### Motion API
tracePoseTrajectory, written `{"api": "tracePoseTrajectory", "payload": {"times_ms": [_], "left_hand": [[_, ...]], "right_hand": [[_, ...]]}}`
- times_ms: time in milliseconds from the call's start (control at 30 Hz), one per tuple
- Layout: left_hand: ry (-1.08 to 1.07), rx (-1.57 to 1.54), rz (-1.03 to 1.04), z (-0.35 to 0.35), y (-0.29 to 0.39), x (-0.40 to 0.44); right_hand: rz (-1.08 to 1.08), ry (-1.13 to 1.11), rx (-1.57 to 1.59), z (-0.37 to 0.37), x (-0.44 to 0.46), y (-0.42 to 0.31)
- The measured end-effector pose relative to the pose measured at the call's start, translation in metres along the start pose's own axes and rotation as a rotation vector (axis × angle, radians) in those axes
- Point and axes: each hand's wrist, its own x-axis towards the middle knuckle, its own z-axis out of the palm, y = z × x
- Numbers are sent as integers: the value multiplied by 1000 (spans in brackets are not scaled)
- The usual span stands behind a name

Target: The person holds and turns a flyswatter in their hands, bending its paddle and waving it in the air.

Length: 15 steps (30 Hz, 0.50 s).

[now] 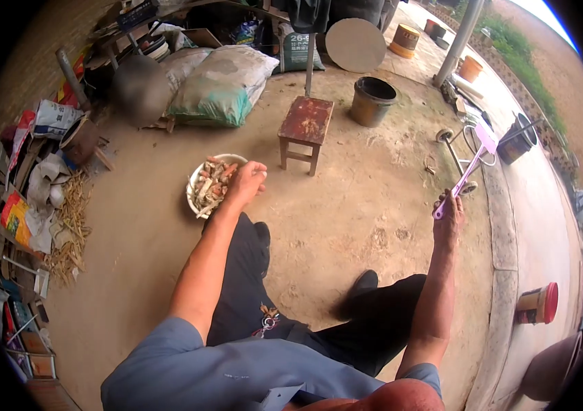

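My left hand (247,183) is over the right edge of a white bowl (191,195) filled with brown and orange pieces. Its fingers are curled together, and what they hold, if anything, is too small to name. Out to the right, my right hand (449,214) is wrapped round the handle of a pink flyswatter (475,159), whose flat head points up and away. The bowl stands on the ground beyond my left leg.
A small red wooden stool (307,120) stands ahead, with a dark bucket (373,103) behind it. Stuffed sacks (226,79) lie at the back left. A wheeled metal frame (452,147) is near the flyswatter. A red-rimmed bucket (537,305) lies at the right.
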Motion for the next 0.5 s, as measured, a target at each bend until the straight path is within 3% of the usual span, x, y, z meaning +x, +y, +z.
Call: {"api": "tracePoseTrajectory", "payload": {"times_ms": [267,300,500], "left_hand": [[24,117,-37,1,39,-19],[15,-53,-89,3,19,-13],[-1,-77,-79,3,24,-15]], "right_hand": [[-11,-21,12,6,-5,-5],[2,-23,31,5,-5,-4],[-6,-10,37,9,-7,-5]]}}
